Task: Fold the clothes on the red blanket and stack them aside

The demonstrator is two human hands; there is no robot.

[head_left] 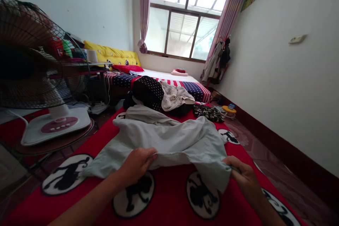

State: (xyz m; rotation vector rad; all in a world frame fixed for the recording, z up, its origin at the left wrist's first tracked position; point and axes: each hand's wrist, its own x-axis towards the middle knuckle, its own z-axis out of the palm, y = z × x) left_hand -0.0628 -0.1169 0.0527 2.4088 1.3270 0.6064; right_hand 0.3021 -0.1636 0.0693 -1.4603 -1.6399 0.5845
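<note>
Red cover (172, 197) | left hand (140, 164), right hand (242, 173): pinching grey cloth (164, 139) | lies between, beyond them

A brown-framed window (182, 28) is set in the far wall (160, 61) and flanked by pink curtains (145, 3); bright daylight is admitted through it. The left wall (106, 0) and right wall (278, 77) are finished pale, the latter edged by dark red skirting (275, 152). The floor (283, 174) is tiled in reddish tones. Below the window, a bed (156, 74) is dressed with a stars-and-stripes cover (194, 90). At left, an electric fan (59, 123) is stood on a round stool (79, 138).
</note>
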